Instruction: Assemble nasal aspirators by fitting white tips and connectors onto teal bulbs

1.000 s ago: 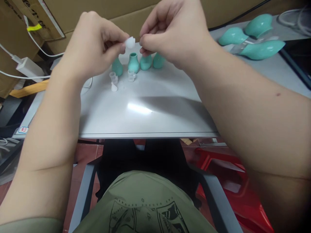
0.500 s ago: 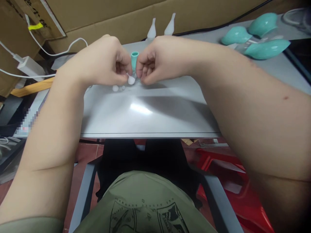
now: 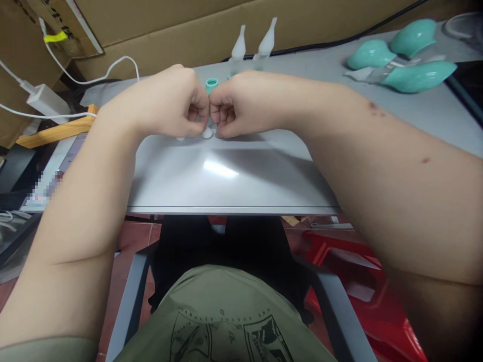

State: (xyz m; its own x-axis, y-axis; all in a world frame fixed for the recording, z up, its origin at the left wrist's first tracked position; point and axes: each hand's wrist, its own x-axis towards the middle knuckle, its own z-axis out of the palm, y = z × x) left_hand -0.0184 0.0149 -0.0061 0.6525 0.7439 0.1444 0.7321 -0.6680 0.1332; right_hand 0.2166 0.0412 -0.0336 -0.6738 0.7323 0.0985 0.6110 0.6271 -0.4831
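Both hands are up at the far part of the bench (image 3: 226,188), knuckles close together. We have the left hand (image 3: 190,110) with fingers curled in, narrow, closed on a small white piece (image 3: 207,133) that pokes out below its thumb, low over the bench top. Right hand (image 3: 232,110) is curled too, thumb and fingertips drawn in next to that piece; something clear shows between the hands, but we cannot tell what it is or whether the right hand grips it.

Just behind the hands we see the round open mouth of a teal bottle (image 3: 212,85), upright, its body mostly hidden. Two white pointed tips (image 3: 238,49) (image 3: 266,41) with clear collars stand upright behind the right hand, lower parts covered. A second white piece (image 3: 181,139) barely shows under the left hand.

Off to the right, well apart from the hands, three teal bulbs (image 3: 371,54) (image 3: 414,38) (image 3: 420,77) lie bunched on the bench with clear and white parts between them. On the left we note a white adapter (image 3: 49,103) with a cable, and a wooden bar (image 3: 56,132). Cardboard (image 3: 169,32) lines the back; a red stool (image 3: 381,306) is below, to the right.
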